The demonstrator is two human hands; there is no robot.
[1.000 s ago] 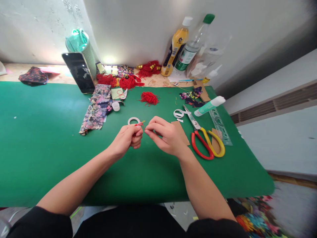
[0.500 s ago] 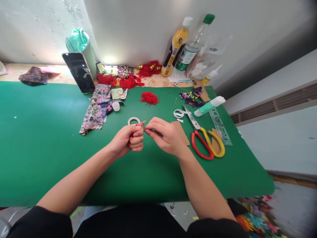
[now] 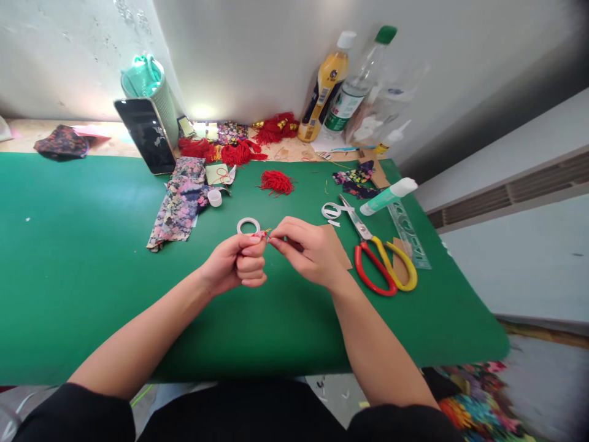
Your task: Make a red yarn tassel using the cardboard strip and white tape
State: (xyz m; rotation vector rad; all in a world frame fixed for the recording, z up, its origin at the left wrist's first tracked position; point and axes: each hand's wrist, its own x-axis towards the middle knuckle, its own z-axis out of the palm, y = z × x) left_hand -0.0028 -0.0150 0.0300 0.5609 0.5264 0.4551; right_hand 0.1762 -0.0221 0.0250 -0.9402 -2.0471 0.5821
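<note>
My left hand (image 3: 242,263) is closed, thumb and forefinger pinching a small red cord (image 3: 262,234) with a bit of yellow at its end. Close against it, the thumb and fingertips of my right hand (image 3: 301,248) pinch the same cord at its right side. Most of the cord is hidden by the fingers. Just behind my left fingertips lies a white ring of tape (image 3: 248,226). Farther back on the green mat (image 3: 285,331) rests a bundle of red tassel threads (image 3: 277,182).
Red-and-yellow-handled scissors (image 3: 368,239), a glue stick (image 3: 388,196) and a clear ruler (image 3: 409,236) lie at the right. Floral cloth (image 3: 177,202), a white cap (image 3: 214,197) and a leaning phone (image 3: 146,135) are back left. Bottles (image 3: 324,89) stand along the wall.
Both hands stay almost in place, still pinching the cord. The right fingertips have shifted slightly, and the red strand between the hands shows less.
</note>
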